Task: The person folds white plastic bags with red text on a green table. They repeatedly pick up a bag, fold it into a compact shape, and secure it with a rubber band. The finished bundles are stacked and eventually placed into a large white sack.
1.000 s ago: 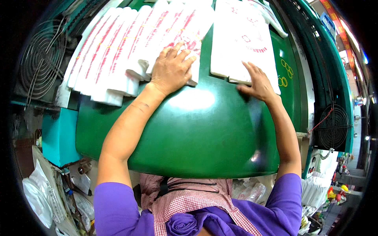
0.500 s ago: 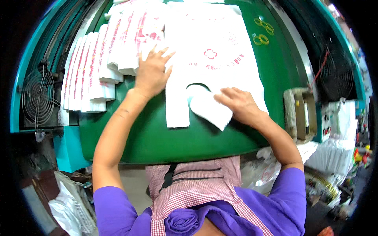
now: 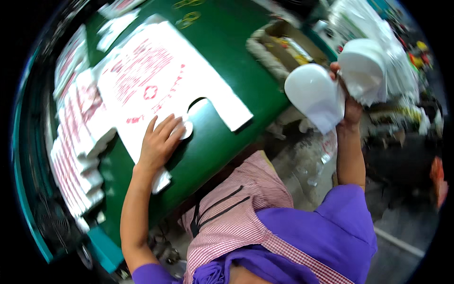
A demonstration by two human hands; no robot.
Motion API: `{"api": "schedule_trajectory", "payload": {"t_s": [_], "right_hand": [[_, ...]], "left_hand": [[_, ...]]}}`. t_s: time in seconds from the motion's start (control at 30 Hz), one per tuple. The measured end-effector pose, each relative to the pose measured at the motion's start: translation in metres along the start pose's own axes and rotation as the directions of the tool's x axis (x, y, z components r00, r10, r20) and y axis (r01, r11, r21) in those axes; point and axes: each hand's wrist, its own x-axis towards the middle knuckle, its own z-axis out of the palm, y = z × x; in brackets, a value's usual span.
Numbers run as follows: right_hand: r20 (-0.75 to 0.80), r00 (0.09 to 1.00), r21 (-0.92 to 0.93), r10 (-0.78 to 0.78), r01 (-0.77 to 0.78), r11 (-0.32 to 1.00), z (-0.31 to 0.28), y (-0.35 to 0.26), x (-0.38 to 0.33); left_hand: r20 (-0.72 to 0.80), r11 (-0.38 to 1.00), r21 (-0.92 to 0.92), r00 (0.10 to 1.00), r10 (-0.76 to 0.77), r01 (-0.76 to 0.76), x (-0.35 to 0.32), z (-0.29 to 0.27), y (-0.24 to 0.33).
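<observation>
- Head view: a flat stack of white bags (image 3: 146, 90) with red print lies slantwise on a green table (image 3: 222, 42), a curved notch parting the two strips at its near end.
- A person's left hand (image 3: 160, 144) rests on the nearer-left strip of that stack, palm down, fingers loosely spread and gripping nothing visible.
- Well apart, beyond the table's right edge, the right hand (image 3: 352, 111) is closed around white rounded pieces (image 3: 309, 92), raised with one lobe on either side of the fingers.
- Most of the right hand's fingers are hidden behind the white plastic; how many layers it holds cannot be told.
- A small white curved edge (image 3: 187, 130) shows at the left fingertips; whether it is loose or part of the stack is unclear.
- Folded bags (image 3: 75, 163) with red stripes overlap along the table's left side, their print blurred.
- Yellow bands (image 3: 188, 20) lie beyond the stack, the farthest cut off by the upper edge.
- An open box (image 3: 266, 53) stands at the table's right edge, its contents hard to make out.
</observation>
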Motion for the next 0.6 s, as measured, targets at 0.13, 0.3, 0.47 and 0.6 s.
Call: {"api": "schedule_trajectory", "payload": {"t_s": [0.13, 0.3, 0.47, 0.6], "right_hand": [[-0.36, 0.92, -0.18, -0.157, 0.097, 0.979, -0.078, -0.055, 0.002], [-0.761, 0.602, -0.326, -0.242, -0.033, 0.945, -0.218, -0.078, 0.003], [-0.868, 0.309, -0.494, -0.389, -0.619, 0.61, -0.279, -0.039, -0.035], [-0.534, 0.724, -0.825, -0.436, -0.333, 0.457, -0.167, 0.009, -0.038]], "left_hand": [[-0.075, 0.984, -0.131, 0.988, -0.135, 0.124, 0.004, 0.012, -0.037], [0.032, 0.807, -0.33, 0.86, -0.509, 0.49, 0.028, 0.008, -0.088], [0.092, 0.691, -0.535, 0.846, -0.524, 0.486, 0.011, -0.007, -0.081], [-0.003, 0.788, -0.502, 0.911, -0.413, 0.356, -0.011, -0.036, -0.029]]}}
